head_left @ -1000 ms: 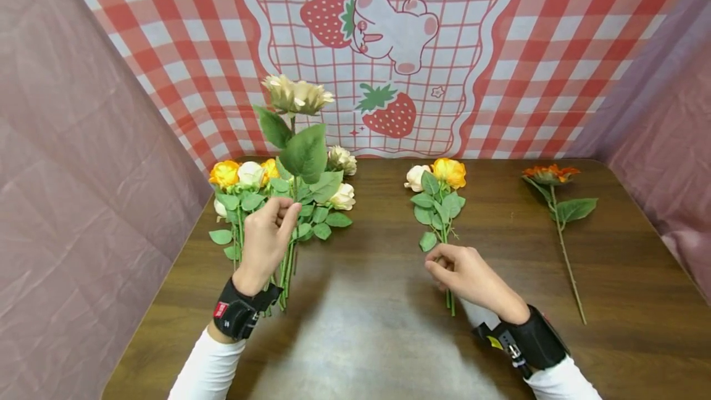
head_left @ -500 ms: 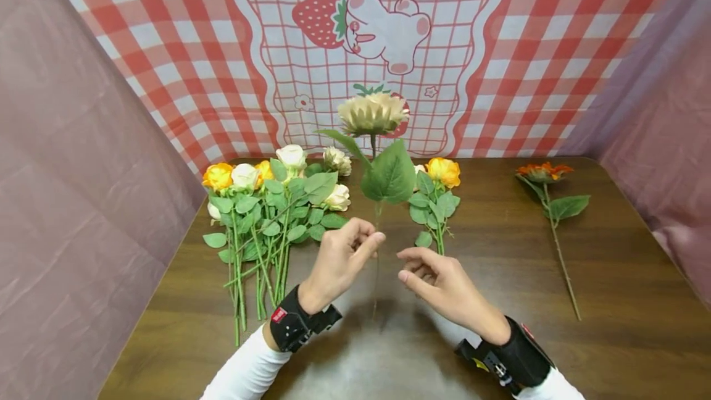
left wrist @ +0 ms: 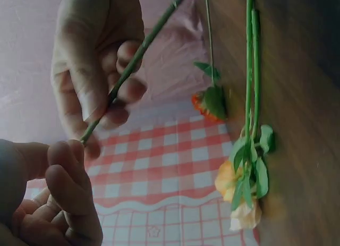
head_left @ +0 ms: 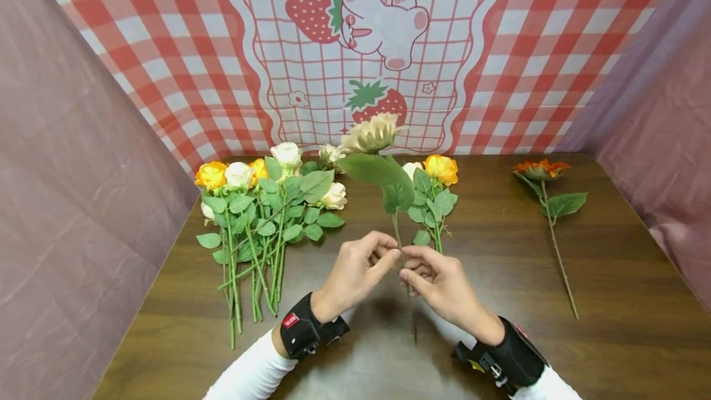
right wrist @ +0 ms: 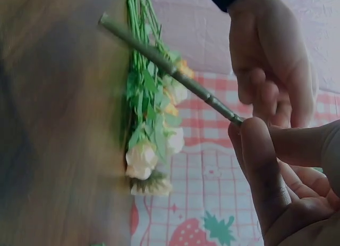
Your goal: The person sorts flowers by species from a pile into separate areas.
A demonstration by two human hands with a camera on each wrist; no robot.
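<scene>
A long-stemmed, cream-coloured flower (head_left: 371, 134) with broad green leaves stands nearly upright above the table's middle, its head leaning slightly. My left hand (head_left: 355, 270) pinches its stem between thumb and fingers. Just below that grip, my right hand (head_left: 447, 289) also pinches the stem with thumb and forefinger. Below both hands the lower stem (right wrist: 159, 60) sticks out free, its cut end showing in the right wrist view. In the left wrist view the stem (left wrist: 141, 52) crosses the right hand's fingers. The two hands are close together, fingertips almost meeting.
Several white, orange and cream roses (head_left: 239, 175) lie bunched at left, stems toward me. Behind the hands lie an orange rose (head_left: 441, 170) and a pale one beside it. One orange flower (head_left: 540, 170) lies alone at right. A checked cloth (head_left: 533, 66) hangs behind the table.
My left hand has carried the cream-coloured flower rightward from above the left bunch to the middle. My right hand has left the orange and pale roses and taken hold of the flower's stem.
</scene>
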